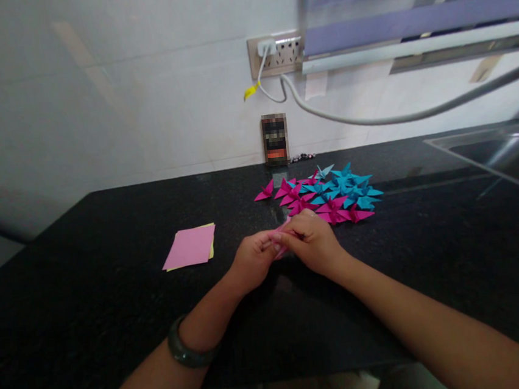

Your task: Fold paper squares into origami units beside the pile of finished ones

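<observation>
Both hands meet over the black counter [108,246], just in front of the pile of folded shapes [328,195] — the left hand [253,259] and the right hand [312,241] pinched together on a small pink paper [283,236], fingers closed tight around it so that only a sliver of pink shows between them. It looks like a fold being pressed or a flap being pulled out, though the paper is too hidden to say which crease. Judging by the finished pieces behind, the next move calls for a firm grip with one hand while the other sharpens the edge, with care not to tear so small a piece. The pile sits just beyond the hands — magenta pieces on its left, blue ones on its right, overlapping. Left of the pile, well apart, lies a stack of sheets [191,247], pink on top with yellow peeping out beneath. Behind the pile, against the wall, stands a small dark box [275,139], and above that a socket [276,55] with a white cable [371,119] sweeping right. Nothing stands between the hands and the pile or the stack; a dark bangle [187,351] rides the left wrist.
</observation>
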Motion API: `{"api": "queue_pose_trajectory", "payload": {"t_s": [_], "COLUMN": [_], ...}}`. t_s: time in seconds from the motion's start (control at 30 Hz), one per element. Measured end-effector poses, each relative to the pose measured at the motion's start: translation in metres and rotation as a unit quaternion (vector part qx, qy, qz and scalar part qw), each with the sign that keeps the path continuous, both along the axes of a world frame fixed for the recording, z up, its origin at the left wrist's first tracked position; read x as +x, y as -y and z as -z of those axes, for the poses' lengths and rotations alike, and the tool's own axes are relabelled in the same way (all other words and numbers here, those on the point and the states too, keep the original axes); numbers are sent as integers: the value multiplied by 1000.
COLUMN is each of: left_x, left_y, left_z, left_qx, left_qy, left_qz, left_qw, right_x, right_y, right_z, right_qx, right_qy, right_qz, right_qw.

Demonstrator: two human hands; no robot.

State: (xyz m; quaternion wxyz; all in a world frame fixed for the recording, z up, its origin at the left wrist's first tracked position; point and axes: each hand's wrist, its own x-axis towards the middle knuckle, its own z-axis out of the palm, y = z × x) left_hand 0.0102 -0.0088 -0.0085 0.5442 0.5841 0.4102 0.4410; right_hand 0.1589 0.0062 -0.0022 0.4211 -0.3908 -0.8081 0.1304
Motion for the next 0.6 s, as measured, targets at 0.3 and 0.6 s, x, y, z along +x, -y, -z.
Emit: {"api": "queue_pose_trajectory", "payload": {"t_s": [0.3,0.6], "left_x": [1,-3], "left_y": [-1,-5], "left_z": [-1,5], "left_qx": [-18,-50], "left_qy": [59,118], "left_qz": [-108,-93], "left_qw": [992,987], "right_x": [-6,-8], "right_y": [12,18], "right_z": [-2,-9], "right_qx": [167,125], "right_qy": [94,175], "right_qz": [25,-5], "right_qw": [981,977]}}
